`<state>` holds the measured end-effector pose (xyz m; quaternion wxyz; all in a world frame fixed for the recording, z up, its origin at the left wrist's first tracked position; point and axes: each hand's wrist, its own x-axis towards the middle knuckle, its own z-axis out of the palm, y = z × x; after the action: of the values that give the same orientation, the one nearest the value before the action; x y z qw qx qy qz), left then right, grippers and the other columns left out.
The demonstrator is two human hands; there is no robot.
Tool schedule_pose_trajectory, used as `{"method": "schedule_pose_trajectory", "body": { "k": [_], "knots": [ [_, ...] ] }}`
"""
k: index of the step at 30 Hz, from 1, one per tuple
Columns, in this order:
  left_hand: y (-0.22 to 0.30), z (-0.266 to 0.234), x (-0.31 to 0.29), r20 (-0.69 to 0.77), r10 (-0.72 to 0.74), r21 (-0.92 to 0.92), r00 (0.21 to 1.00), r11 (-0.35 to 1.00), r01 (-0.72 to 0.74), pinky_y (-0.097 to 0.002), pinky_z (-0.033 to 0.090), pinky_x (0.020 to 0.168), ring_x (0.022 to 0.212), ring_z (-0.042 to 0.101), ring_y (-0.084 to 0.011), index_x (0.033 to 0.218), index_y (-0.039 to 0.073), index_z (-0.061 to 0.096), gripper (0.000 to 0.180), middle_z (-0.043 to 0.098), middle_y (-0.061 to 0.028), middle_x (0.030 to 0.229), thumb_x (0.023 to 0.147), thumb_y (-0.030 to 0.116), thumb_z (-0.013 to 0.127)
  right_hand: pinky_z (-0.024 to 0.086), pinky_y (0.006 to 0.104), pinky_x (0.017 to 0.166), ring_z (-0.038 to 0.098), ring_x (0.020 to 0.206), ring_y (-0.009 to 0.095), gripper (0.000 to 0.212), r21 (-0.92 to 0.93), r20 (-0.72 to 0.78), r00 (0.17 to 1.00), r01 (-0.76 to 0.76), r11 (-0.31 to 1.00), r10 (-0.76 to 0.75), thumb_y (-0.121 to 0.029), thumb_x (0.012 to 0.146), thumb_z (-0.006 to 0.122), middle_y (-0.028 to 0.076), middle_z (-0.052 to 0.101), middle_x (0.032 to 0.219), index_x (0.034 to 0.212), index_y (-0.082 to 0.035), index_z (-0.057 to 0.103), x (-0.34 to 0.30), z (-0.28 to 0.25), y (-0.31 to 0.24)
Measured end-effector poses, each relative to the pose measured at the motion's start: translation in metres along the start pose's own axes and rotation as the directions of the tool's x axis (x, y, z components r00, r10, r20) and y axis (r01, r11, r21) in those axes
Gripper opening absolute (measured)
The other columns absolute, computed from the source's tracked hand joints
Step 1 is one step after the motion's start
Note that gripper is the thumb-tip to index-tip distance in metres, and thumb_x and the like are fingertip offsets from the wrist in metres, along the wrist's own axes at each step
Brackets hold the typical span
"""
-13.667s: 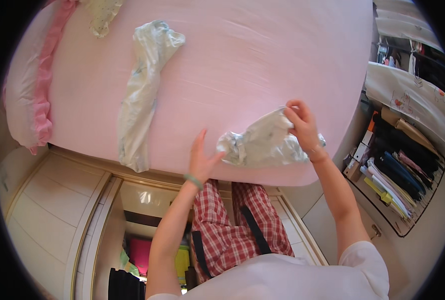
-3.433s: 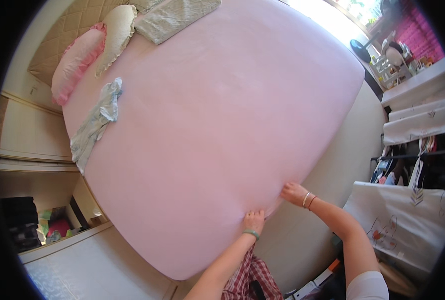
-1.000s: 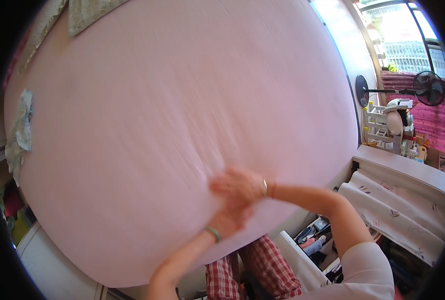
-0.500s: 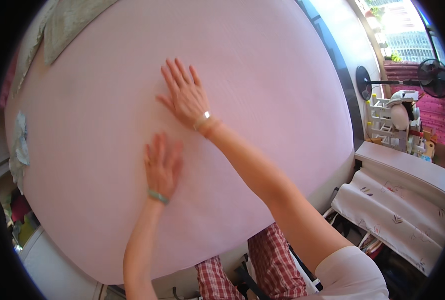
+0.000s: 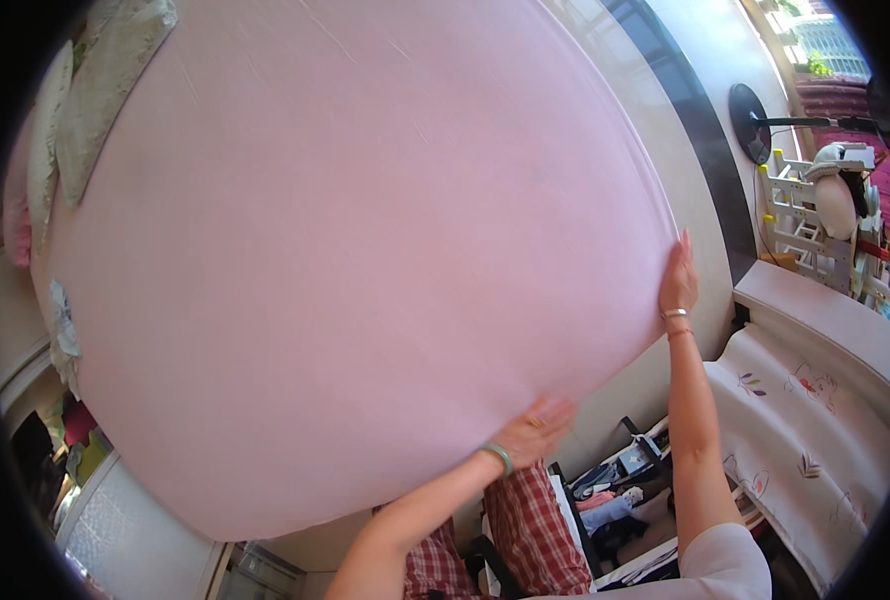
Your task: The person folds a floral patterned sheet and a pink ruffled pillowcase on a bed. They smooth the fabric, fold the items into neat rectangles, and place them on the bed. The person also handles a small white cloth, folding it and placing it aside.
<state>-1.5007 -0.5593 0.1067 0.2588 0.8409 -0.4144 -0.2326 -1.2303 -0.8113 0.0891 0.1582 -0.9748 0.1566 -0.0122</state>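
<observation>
In the head view, a bed covered by a pink sheet (image 5: 345,260) fills most of the frame. The left hand (image 5: 535,432) is laid at the near rim of the bed, fingers spread open and pressed on the fabric, with nothing gripped; the placement appears suited to flattening the sheet at its edge. The right hand (image 5: 679,280) is set flat against the right rim, fingers extended together, nothing enclosed, seemingly to hold that side taut. Pale pillows (image 5: 90,95) are stacked at the far left corner. A small crumpled cloth (image 5: 63,335) is seen at the left edge, well apart from both hands.
</observation>
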Motion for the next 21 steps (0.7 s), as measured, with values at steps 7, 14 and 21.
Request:
{"method": "schedule_pose_trajectory", "body": {
  "k": [7,14,21],
  "knots": [
    [0.063,-0.023,-0.031,-0.279,0.033,-0.489,0.96,0.855,-0.172,-0.0504,0.022,0.113,0.14,0.029,-0.0246,0.144,0.025,0.037,0.049,0.036,-0.0099,0.148,0.097,0.038,0.045,0.033,0.0414,0.106,0.043,0.127,0.036,0.061,-0.258,0.408,0.868,-0.189,0.947,0.284,-0.049,0.098,0.033,0.021,0.05,0.134,0.134,-0.001,0.047,-0.129,-0.052,0.213],
    [-0.158,-0.179,-0.185,-0.748,-0.629,-0.225,0.213,0.543,0.809,-0.0557,0.018,0.111,0.141,0.025,-0.0312,0.144,0.022,0.038,0.053,0.023,-0.0128,0.154,0.094,0.038,0.049,0.047,0.0403,0.068,0.061,0.078,0.033,0.032,-0.067,0.869,0.449,0.525,0.848,-0.209,-0.028,0.093,0.053,0.011,0.066,0.084,0.075,-0.002,0.061,-0.203,-0.086,-0.043],
    [-0.026,0.035,-0.37,-0.472,-0.859,-0.336,0.196,0.381,0.862,-0.0565,0.011,0.114,0.144,0.016,-0.0256,0.149,0.026,0.024,0.066,0.015,-0.0084,0.157,0.092,0.044,0.051,0.03,0.0453,0.104,0.039,0.13,0.035,0.045,0.537,0.275,0.01,0.828,0.162,-0.961,-0.012,0.087,0.055,0.015,0.044,0.14,0.131,-0.004,0.048,-0.312,-0.019,-0.377]
  ]
}}
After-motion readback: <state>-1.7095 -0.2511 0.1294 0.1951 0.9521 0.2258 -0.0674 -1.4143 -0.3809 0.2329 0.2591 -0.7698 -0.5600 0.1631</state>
